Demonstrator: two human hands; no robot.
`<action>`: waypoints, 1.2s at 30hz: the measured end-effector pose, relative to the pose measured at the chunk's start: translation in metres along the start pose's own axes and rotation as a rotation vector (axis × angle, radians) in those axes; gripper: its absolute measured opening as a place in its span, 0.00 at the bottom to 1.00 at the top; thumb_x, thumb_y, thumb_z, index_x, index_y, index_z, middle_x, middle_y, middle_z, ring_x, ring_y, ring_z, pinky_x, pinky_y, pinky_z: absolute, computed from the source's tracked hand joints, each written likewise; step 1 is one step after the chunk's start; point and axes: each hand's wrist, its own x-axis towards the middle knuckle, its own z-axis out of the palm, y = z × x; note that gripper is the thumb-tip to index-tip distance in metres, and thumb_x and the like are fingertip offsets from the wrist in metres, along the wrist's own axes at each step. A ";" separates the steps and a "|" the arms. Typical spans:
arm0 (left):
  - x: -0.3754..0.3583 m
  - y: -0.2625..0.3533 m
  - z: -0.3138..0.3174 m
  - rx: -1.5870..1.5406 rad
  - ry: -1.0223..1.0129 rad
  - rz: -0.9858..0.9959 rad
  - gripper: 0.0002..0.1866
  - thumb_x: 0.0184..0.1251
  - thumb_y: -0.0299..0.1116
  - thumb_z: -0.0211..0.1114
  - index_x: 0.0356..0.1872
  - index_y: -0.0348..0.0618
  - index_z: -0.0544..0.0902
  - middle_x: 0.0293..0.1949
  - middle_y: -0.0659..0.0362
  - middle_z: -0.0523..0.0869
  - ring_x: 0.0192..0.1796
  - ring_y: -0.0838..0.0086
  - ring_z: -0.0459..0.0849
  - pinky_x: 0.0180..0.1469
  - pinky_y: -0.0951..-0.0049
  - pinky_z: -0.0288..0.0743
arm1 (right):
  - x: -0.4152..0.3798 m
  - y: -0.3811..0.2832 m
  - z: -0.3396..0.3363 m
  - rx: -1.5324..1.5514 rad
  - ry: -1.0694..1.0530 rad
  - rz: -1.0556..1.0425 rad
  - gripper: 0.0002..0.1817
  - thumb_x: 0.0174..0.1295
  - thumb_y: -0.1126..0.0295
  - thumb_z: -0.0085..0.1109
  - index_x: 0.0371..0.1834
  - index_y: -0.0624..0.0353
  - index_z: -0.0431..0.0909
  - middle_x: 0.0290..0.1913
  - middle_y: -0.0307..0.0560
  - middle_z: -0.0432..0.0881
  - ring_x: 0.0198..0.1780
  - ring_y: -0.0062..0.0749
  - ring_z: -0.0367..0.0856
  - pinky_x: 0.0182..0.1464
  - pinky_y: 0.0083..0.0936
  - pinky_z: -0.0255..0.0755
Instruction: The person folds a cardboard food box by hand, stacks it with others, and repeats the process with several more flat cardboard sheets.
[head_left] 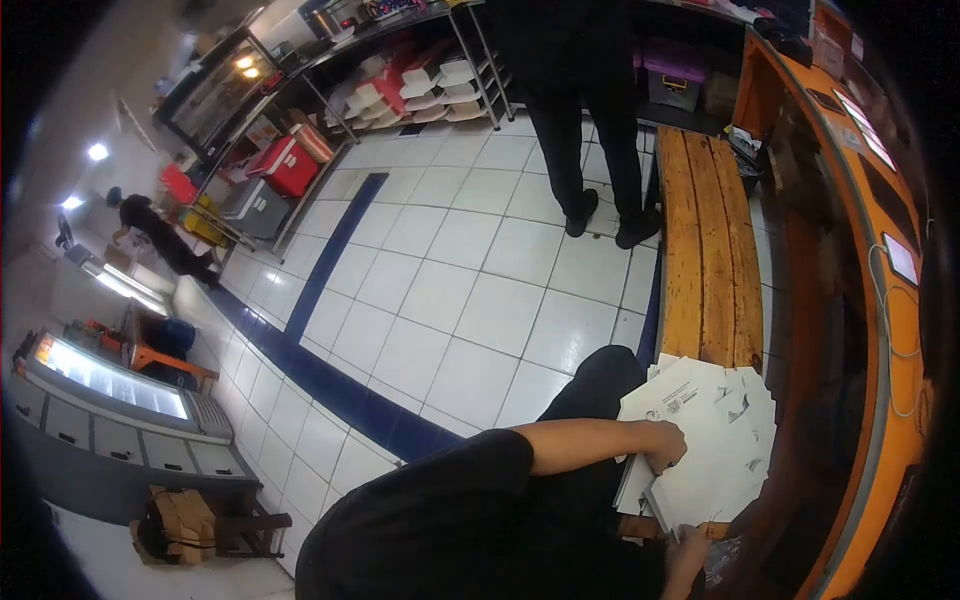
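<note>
White flat sheets of paper or thin card (715,425) lie in a loose, fanned stack on the end of a wooden bench (705,230). Dark print and small grey patches show on the top ones. My left hand (663,446) is closed at the left edge of the stack, its fingers curled against a sheet. Lower down, my right hand (688,560) pinches the near corner of a sheet; part of that hand is hidden at the bottom of the view. My knee in dark cloth is beside the stack.
A person in dark clothes (580,110) stands beyond the bench; another person (160,235) is far left. An orange counter (870,300) with a phone (899,257) and cable runs along the right. Shelves at the back hold white boxes (440,85) and a red cooler (280,165).
</note>
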 end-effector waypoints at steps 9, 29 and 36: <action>0.003 0.000 0.008 0.026 0.029 -0.017 0.14 0.48 0.41 0.75 0.34 0.44 0.92 0.36 0.50 0.92 0.43 0.53 0.90 0.45 0.54 0.83 | 0.092 0.066 0.010 0.084 -0.406 -0.112 0.15 0.47 0.64 0.78 0.36 0.61 0.91 0.30 0.56 0.89 0.32 0.46 0.89 0.39 0.35 0.80; -0.052 -0.072 -0.023 -0.551 0.523 -0.814 0.34 0.64 0.47 0.72 0.60 0.26 0.78 0.54 0.37 0.87 0.59 0.46 0.86 0.63 0.57 0.77 | 0.050 -0.008 0.020 0.661 0.298 0.723 0.49 0.53 0.55 0.78 0.72 0.70 0.61 0.63 0.68 0.80 0.65 0.55 0.80 0.68 0.39 0.71; -0.100 -0.015 -0.026 -0.979 0.787 -0.669 0.23 0.68 0.31 0.67 0.56 0.21 0.78 0.48 0.45 0.88 0.44 0.66 0.89 0.48 0.68 0.82 | 0.027 -0.007 0.003 0.701 0.177 0.767 0.45 0.46 0.58 0.81 0.66 0.69 0.70 0.61 0.66 0.82 0.62 0.53 0.83 0.65 0.38 0.73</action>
